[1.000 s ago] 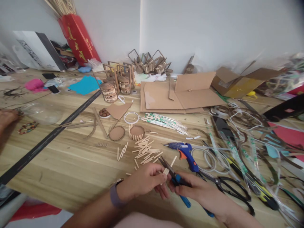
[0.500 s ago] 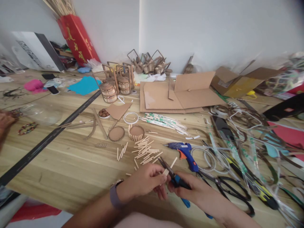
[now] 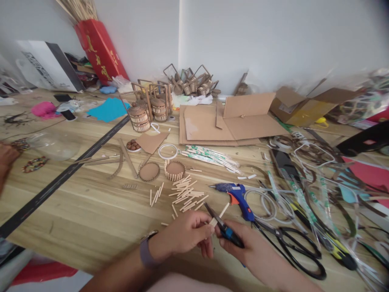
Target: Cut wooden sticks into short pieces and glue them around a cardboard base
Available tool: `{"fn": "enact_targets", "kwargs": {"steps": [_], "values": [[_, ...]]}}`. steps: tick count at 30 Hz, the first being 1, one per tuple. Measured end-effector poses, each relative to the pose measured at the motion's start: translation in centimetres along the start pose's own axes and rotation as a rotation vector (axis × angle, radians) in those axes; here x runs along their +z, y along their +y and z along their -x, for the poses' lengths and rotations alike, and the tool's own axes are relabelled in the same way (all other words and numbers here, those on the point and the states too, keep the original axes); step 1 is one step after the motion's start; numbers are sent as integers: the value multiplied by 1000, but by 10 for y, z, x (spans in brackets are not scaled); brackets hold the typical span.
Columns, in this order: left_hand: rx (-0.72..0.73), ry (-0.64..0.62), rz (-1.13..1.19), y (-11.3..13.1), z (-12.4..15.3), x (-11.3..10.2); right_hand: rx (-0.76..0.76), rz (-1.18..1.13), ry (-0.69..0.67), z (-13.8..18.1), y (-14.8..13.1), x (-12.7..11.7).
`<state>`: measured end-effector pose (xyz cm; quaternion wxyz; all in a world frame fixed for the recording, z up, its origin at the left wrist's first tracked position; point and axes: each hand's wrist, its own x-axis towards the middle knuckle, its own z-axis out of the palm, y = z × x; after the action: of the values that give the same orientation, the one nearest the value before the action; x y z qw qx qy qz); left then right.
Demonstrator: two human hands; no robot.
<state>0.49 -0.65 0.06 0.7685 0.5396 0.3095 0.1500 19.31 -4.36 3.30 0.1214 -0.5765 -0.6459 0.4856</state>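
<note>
We see the left hand [image 3: 193,230] with its grip clamped on a small bundle of wooden sticks [image 3: 214,222], whose lower ends vanish behind the fingers, so we cannot count them. One pale stick juts out past the pliers [image 3: 228,233], above the counter [image 3: 100,227]. The right hand [image 3: 247,243] has its grip closed around the pliers' blue-and-black handles, mostly covered by the palm; we cannot tell whether the jaws, lying across the sticks, bite on them. Just beyond, more cut sticks [image 3: 186,194] lie in a heap, the nearest partly hidden by the left hand. Behind them stands a round cardboard base [image 3: 175,167] partly ringed with upright sticks. The glue gun [image 3: 240,198] lies near the right hand, beside black-handled scissors [image 3: 300,243] tangled among strips. At the far left, another person's hand [image 3: 7,156] is cut off and blurred.
</note>
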Motion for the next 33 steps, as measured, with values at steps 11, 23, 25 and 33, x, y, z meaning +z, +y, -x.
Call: {"fn": "enact_targets", "kwargs": {"steps": [11,23,25,33], "values": [[6,20,14,10,4,-1,20,-312,-103,1,-4,-6],[4,34,104,5,2,-1,-2,-158,-71,-2,-4,-2],[13,38,78,4,1,-2,-19,-119,-31,-3,-4,0],[74,117,-27,14,4,-2,-86,-150,-9,-5,-3,-6]]}}
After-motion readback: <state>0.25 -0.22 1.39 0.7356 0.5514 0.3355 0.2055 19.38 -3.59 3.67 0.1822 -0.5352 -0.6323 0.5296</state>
